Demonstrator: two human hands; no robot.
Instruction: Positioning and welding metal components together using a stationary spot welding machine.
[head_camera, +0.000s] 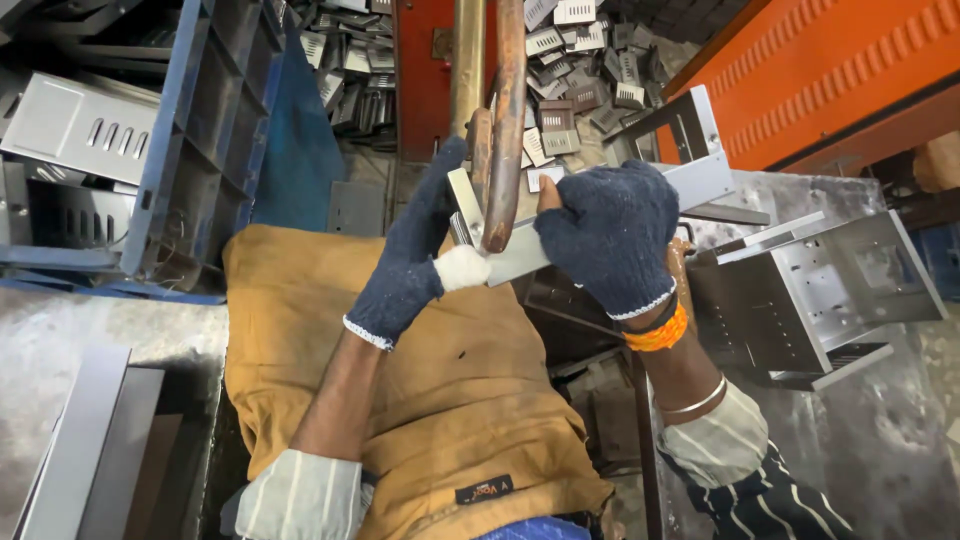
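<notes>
Both my hands wear dark blue knit gloves. My left hand (410, 255) grips the left end of a bent grey sheet-metal bracket (700, 170), its white-tipped thumb pressed on the part. My right hand (607, 235) is closed on the same bracket from the right. They hold the bracket against the rusty curved arm (508, 120) of a machine, beside a brass-coloured vertical rod (466, 60). The bracket's middle is hidden behind my right hand.
A boxy metal housing (820, 290) rests on the steel table at right. A heap of small louvred metal plates (580, 70) lies beyond the machine. Blue metal frame (190, 140) and grey panels stand at left. Orange machine body (830, 70) upper right. My lap is covered by tan cloth.
</notes>
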